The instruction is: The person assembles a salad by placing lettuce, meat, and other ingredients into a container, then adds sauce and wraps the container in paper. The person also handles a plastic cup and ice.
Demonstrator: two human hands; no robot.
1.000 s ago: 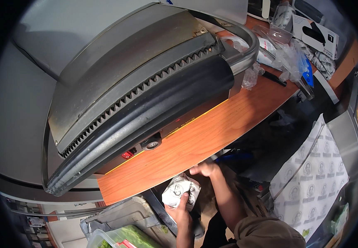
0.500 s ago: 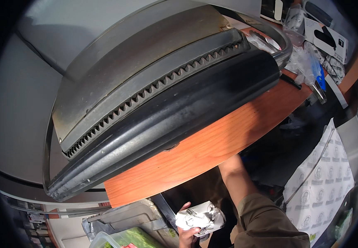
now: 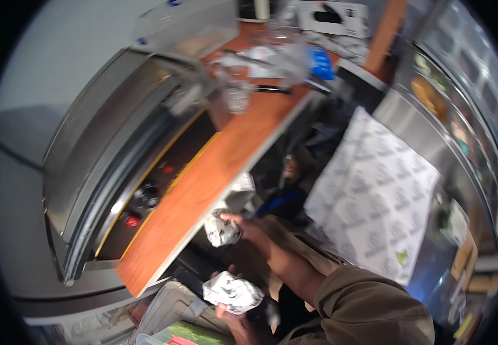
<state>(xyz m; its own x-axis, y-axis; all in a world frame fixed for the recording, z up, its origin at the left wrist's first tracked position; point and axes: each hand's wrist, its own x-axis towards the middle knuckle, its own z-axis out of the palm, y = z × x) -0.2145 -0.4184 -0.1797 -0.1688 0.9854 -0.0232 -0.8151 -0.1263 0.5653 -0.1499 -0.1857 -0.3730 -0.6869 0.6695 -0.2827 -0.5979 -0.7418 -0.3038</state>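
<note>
My left hand is closed around a white paper-wrapped parcel with dark print, low in the middle of the view. Just above it, my right hand pinches a crumpled white printed paper or bag, held beside the table's near edge. The right forearm comes in from the lower right in an olive-brown sleeve. Behind the right hand is another pale paper piece; whether it joins the held one I cannot tell. Motion blurs the fingers somewhat.
A metal contact grill with red controls stands left on the wood-topped table. Plastic bags and tongs lie at its far end. To the right, printed paper sheets cover a steel counter beside a glass display. A green-filled tub sits below.
The view has swung to the right. My right hand, hidden under the table edge before, now shows with a white printed paper or bag. My left hand still holds the wrapped parcel.
</note>
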